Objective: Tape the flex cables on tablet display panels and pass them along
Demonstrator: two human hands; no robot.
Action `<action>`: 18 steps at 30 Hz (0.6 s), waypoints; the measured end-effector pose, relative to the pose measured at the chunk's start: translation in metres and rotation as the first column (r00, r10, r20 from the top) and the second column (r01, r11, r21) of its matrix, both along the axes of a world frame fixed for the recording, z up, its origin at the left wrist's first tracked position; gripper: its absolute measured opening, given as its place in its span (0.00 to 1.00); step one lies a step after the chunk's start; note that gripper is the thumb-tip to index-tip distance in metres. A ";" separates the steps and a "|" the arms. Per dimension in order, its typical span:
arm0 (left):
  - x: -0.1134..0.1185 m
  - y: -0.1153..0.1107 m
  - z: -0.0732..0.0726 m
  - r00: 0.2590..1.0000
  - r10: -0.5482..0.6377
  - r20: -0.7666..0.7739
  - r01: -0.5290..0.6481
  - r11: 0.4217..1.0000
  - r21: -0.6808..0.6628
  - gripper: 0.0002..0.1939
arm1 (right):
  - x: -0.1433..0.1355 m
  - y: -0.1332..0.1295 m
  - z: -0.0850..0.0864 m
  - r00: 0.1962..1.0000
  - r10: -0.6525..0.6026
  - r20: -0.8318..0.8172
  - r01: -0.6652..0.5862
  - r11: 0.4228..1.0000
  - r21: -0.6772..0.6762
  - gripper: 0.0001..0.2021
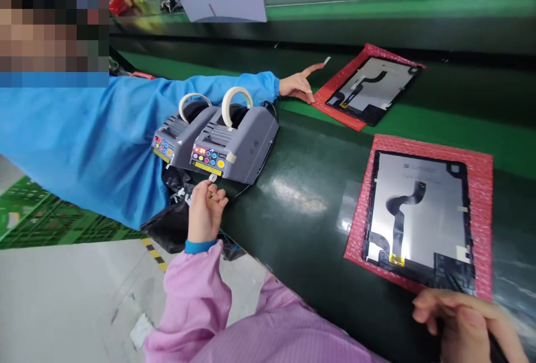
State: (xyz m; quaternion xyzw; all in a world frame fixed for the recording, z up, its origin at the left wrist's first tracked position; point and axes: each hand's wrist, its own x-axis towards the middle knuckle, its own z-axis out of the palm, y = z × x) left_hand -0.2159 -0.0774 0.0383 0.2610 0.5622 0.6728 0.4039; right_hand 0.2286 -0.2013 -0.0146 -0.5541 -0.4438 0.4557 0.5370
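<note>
My left hand [205, 212] is at the front of the nearer grey tape dispenser [238, 145]. Its thumb and forefinger are pinched at a short white strip of tape [213, 177] at the outlet. At the lower right, my right hand [469, 318] is closed around slim black tweezers [454, 282], mostly hidden by the fingers. Their tip is by the lower edge of a tablet screen [422, 223], which lies back side up with a dark flex cable [400, 229] and a yellow-covered connector. Under the screen is a red bubble-wrap sheet [481, 212].
A second tape dispenser [178, 134] stands beside the first. A co-worker in a blue sleeve [234, 86] reaches behind both, a white strip on one fingertip. Near that hand, another screen [377, 86] lies on red bubble wrap. A black bag [167, 229] hangs at the table edge.
</note>
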 end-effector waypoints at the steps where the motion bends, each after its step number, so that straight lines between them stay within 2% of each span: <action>1: -0.002 0.002 0.002 1.000 0.015 0.005 -0.015 1.000 -0.006 0.23 | 0.002 -0.001 -0.003 1.000 0.001 0.016 -0.001 1.000 -0.003 0.17; 5: -0.003 0.006 0.014 1.000 0.028 -0.012 -0.028 0.999 -0.018 0.21 | 0.005 -0.003 -0.009 1.000 -0.007 0.014 0.007 1.000 0.001 0.18; 10: -0.005 0.008 0.025 0.998 -0.012 -0.067 0.007 0.997 -0.077 0.21 | -0.004 0.002 0.001 0.999 -0.035 -0.016 0.035 0.999 -0.009 0.15; 15: -0.007 0.009 0.025 0.988 -0.027 -0.151 0.005 0.990 -0.141 0.20 | -0.007 0.005 0.007 1.000 -0.011 0.028 0.011 1.000 -0.026 0.17; 18: -0.009 0.009 0.021 0.977 -0.022 -0.211 -0.013 0.987 -0.163 0.17 | -0.010 0.004 0.010 0.998 -0.026 0.065 0.025 0.999 0.022 0.16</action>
